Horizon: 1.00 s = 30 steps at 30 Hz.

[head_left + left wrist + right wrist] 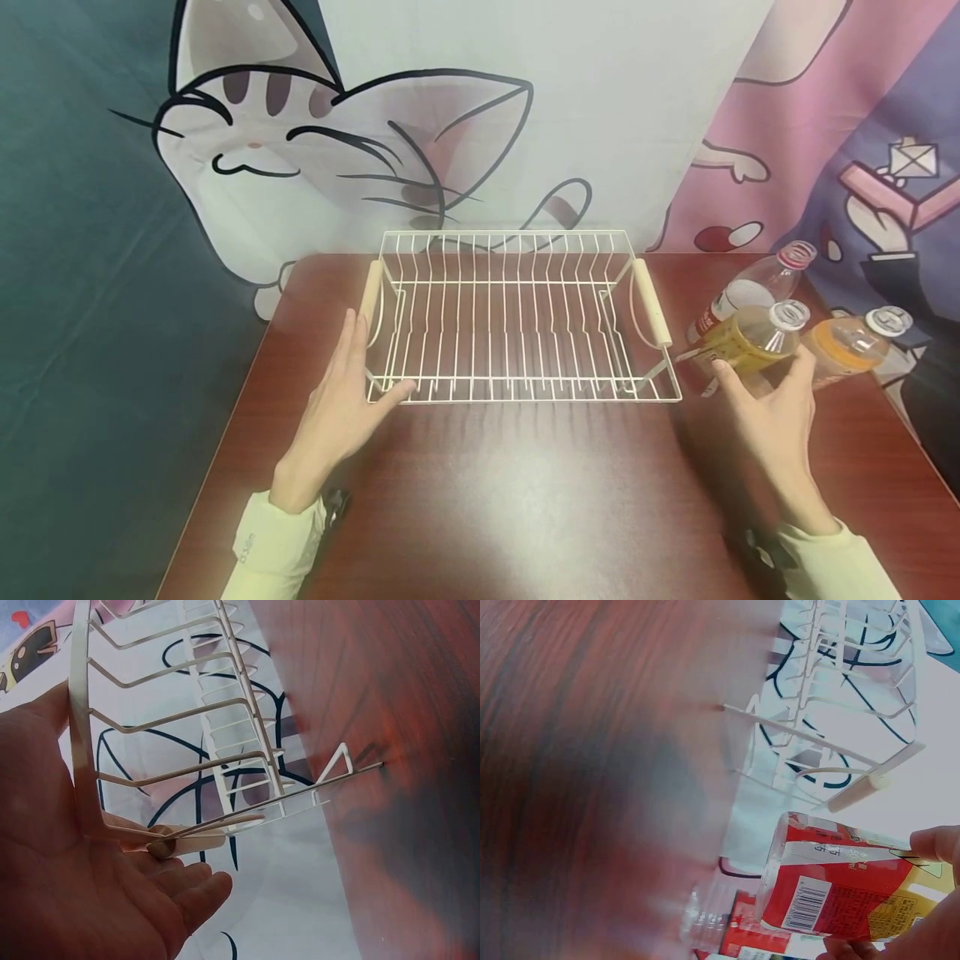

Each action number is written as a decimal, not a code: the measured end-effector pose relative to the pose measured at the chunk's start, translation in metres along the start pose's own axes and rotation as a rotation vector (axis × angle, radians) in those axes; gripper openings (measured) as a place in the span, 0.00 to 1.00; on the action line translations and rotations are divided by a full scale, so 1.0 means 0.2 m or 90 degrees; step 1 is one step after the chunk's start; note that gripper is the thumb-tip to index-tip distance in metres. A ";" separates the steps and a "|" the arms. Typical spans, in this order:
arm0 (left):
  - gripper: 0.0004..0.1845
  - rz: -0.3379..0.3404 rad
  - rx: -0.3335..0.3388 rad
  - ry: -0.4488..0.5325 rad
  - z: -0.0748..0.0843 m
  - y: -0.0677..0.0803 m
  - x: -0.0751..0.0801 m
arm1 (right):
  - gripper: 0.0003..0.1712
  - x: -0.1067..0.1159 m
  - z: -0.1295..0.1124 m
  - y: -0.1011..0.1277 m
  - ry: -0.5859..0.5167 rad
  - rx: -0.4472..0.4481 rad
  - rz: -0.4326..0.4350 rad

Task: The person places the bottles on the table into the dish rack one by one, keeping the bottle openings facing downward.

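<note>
A white wire dish rack (525, 401) with pale handles at both ends stands on the table. My left hand (333, 408) rests against its front left corner, fingers straight along the left side and thumb reaching over the front wire. To the right of the rack, my right hand (776, 417) grips a plastic bottle (829, 889) between thumb and fingers. That bottle has a red and yellow label and a pale cap, and its base appears raised off the table in the right wrist view. Its far side is hidden.
Just behind the gripped bottle stands a clear bottle (757, 287) with a red-ringed cap. An orange-labelled bottle (851, 346) is to its right, near the right edge of the brown table (510, 500). A cartoon-printed cloth (600, 125) hangs behind the table.
</note>
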<state>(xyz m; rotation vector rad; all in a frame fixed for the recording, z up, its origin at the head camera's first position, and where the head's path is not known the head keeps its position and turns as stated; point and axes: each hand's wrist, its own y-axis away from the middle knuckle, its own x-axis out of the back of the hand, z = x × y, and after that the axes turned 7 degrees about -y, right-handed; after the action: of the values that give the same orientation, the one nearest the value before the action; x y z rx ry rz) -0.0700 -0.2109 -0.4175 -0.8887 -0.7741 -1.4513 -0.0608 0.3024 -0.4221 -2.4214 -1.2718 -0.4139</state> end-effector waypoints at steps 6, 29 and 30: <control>0.63 0.002 -0.004 -0.010 0.00 0.00 0.00 | 0.45 0.02 -0.04 0.02 -0.020 0.035 0.025; 0.57 0.138 -0.164 -0.097 0.12 0.02 0.04 | 0.50 -0.07 -0.24 0.03 -0.045 0.432 0.018; 0.55 0.145 -0.172 -0.092 0.14 0.02 0.04 | 0.50 -0.07 -0.25 0.04 -0.043 0.444 0.011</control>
<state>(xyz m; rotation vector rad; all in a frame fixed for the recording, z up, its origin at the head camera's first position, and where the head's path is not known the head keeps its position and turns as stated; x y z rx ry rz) -0.0643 -0.1912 -0.3964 -1.2583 -0.5674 -1.3173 -0.0668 0.2645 -0.3846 -1.8564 -1.1685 0.1147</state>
